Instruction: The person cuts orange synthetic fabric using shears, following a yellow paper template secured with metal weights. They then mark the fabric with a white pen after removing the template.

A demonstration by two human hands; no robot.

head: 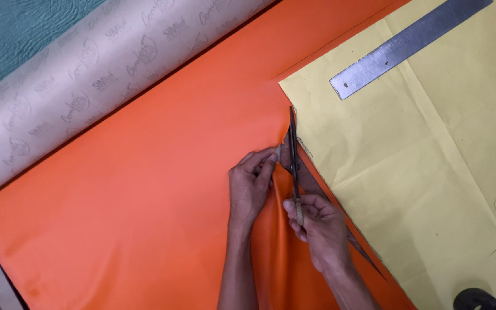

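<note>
place: upholstery or tailoring workshop | signs: orange sheet material (144, 189), yellow paper pattern (431, 161), steel ruler (409, 43), scissors (294, 155)

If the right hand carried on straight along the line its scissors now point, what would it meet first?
The right hand points its scissors up along the yellow paper pattern's edge. Ahead lies only more orange fabric by that edge; the steel ruler sits off to the right, probably clear.

orange sheet (144, 189): smooth, faint sheen | yellow pattern (431, 172): matt paper | ruler (409, 43): dull scuffed metal | scissors (294, 155): dark metal
</note>
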